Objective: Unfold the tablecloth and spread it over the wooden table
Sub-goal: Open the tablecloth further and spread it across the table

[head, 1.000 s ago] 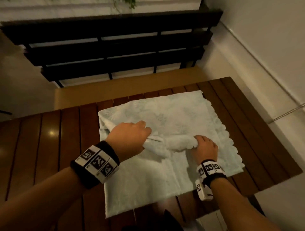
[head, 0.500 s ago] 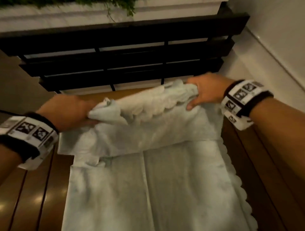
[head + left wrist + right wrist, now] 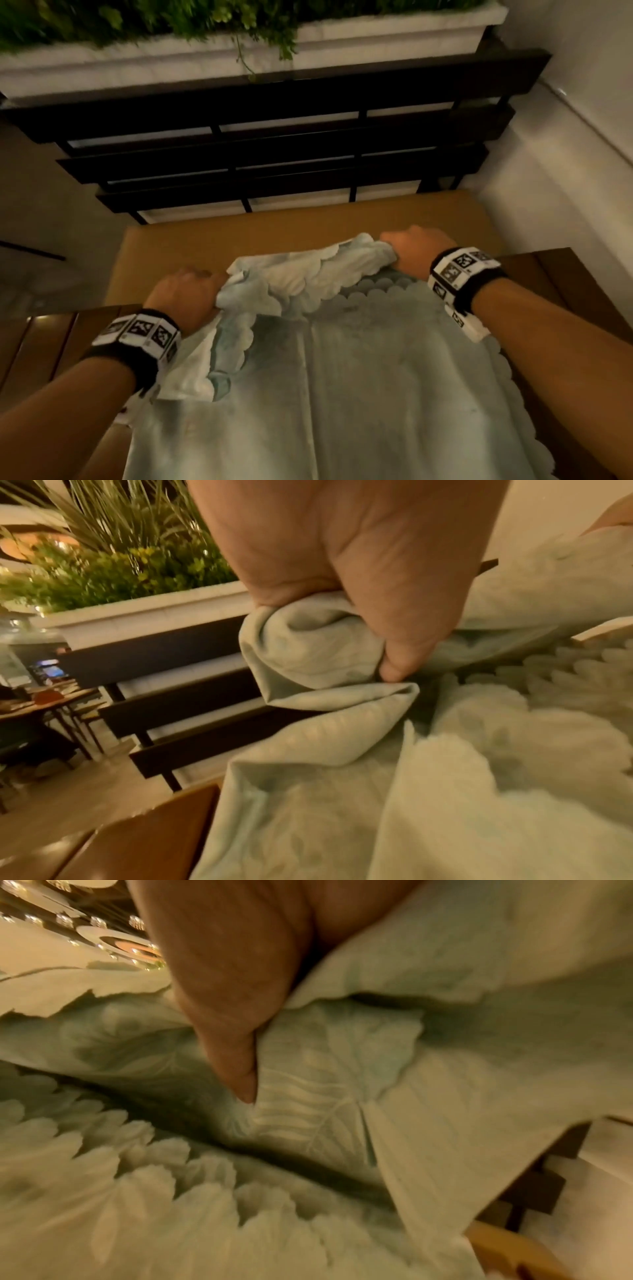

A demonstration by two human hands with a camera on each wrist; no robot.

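Pale-green tablecloth (image 3: pixel 359 394) bunched between left hand (image 3: pixel 185 294), right hand (image 3: pixel 416 248)

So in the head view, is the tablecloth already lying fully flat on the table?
No: both the left hand and right hand grip a bunched, still-folded part of the tablecloth at the wooden table's far edge.

- My head view looks steeply down over the desk (image 3: pixel 565 274) toward the slatted bench (image 3: pixel 274 164).
- Each wrist view sits very close behind its hand, facing forward.
- All three share the bunched tablecloth (image 3: pixel 308 274) edge.
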